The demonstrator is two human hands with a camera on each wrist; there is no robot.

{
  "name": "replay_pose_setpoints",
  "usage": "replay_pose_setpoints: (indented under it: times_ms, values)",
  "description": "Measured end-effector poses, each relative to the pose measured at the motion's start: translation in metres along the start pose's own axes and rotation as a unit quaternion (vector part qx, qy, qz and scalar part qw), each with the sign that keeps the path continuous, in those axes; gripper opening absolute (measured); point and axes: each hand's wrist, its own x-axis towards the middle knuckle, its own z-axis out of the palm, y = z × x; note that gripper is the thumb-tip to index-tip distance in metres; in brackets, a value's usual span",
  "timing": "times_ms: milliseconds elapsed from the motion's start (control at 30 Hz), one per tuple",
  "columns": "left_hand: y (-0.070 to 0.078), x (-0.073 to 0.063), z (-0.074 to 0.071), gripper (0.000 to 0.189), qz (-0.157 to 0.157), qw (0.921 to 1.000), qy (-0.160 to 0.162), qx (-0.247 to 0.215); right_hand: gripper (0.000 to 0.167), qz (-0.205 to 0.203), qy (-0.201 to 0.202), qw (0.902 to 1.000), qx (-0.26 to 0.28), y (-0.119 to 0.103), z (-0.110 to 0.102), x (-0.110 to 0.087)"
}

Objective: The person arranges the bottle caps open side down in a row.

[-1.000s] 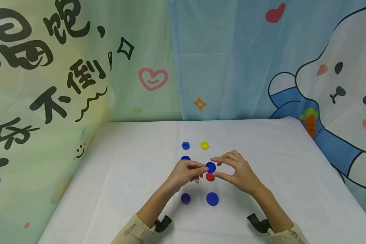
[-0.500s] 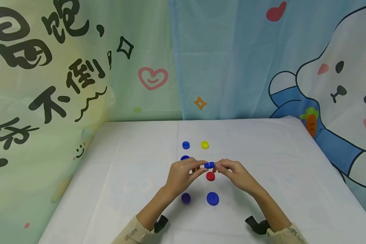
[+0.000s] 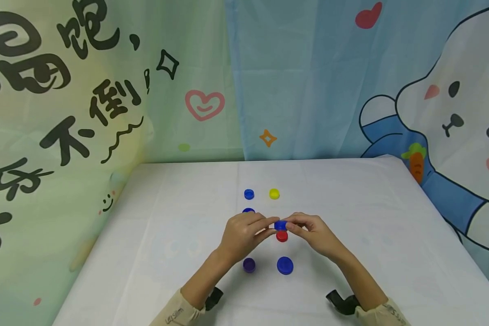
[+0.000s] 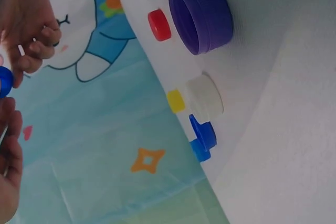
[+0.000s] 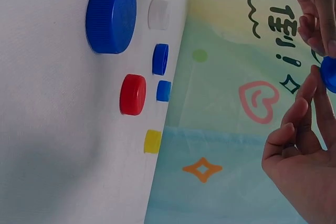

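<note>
A small blue bottle cap is held up between both hands, above the table's middle. My left hand pinches its left side between thumb and forefinger. From the other side my right hand holds it with thumb and fingertips. In the left wrist view the raised cap shows at the left edge, between the two hands' fingertips. Just below it in the head view lies a red cap. Another blue cap is partly hidden behind my left hand.
On the white cloth lie a yellow cap and a small blue cap at the back. A purple cap and a large blue cap are nearer. A whitish cap shows in the wrist views.
My right hand has closed in from the right and now holds the raised blue cap too. The cap has turned from facing the camera to a flatter tilt. The caps on the table stayed put.
</note>
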Motion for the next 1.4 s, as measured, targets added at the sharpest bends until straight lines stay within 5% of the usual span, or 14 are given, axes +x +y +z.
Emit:
replay_pose_setpoints:
  times_ms: [167,433,667,867,1000,1167,1400]
  values:
    - [-0.001,-0.004,0.002,0.036,-0.068,0.9952,-0.013,-0.069,0.023,-0.017,0.026,0.9992,-0.026,0.001,0.001,0.000]
    - [0.000,0.000,0.007,0.031,-0.115,0.9858,-0.015,-0.121,0.028,-0.042,0.054,0.9961,-0.055,0.002,-0.001,0.002]
    - [-0.011,0.015,0.017,0.027,-0.194,0.9567,-0.030,-0.214,0.031,-0.045,0.116,0.9869,-0.103,0.003,-0.009,0.014]
    - [-0.034,0.033,0.031,0.027,-0.215,0.9532,-0.045,-0.208,0.032,-0.035,0.163,0.9784,-0.122,0.011,-0.020,0.038]
    - [-0.054,0.038,0.048,0.027,-0.248,0.9467,-0.091,-0.184,0.035,-0.021,0.176,0.9742,-0.139,0.029,-0.023,0.055]
    - [-0.072,0.034,0.071,0.027,-0.300,0.9227,-0.186,-0.155,0.036,0.031,0.146,0.9766,-0.155,0.056,-0.019,0.066]
    - [-0.080,0.029,0.096,0.026,-0.318,0.8920,-0.307,-0.095,0.033,0.099,0.066,0.9748,-0.189,0.086,-0.015,0.075]
